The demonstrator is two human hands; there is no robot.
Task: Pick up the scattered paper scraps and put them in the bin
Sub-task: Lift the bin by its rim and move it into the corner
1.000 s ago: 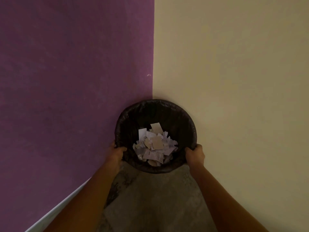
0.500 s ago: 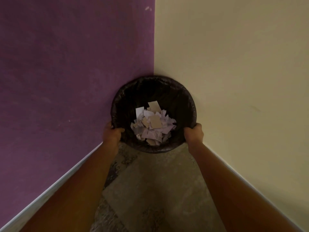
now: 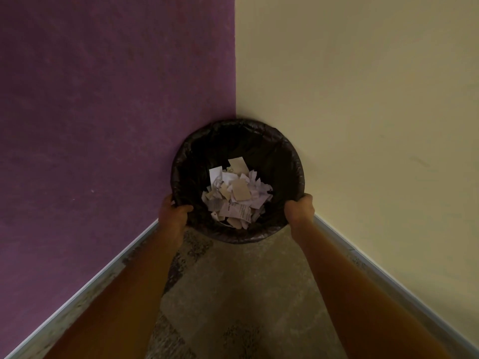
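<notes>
Since the earlier frame the bin (image 3: pixel 181 174) sits lower against the two walls, and more floor and skirting show on either side of it; I read that as the bin being carried down into the corner; its far rim touches the seam where the purple wall (image 3: pixel 103 125) meets the cream wall (image 3: pixel 363 99). My left hand (image 3: pixel 173 212) clamps the near-left rim, thumb hooked over the black liner and inside the bin, the other fingers hidden outside it; my right hand (image 3: pixel 300 211) grips the near-right rim the same way, fingers curled tight on the edge. Both hands sit on the near half of the bin, level with each other, neither closer to it; the paper scraps (image 3: pixel 237 194) lie heaped at the bottom, between and just beyond my hands. No scrap shows on the floor (image 3: pixel 246 294) on the near side of the bin; I judge the gathering done, and what remains is to let go, drawing both hands straight back from the rim.
</notes>
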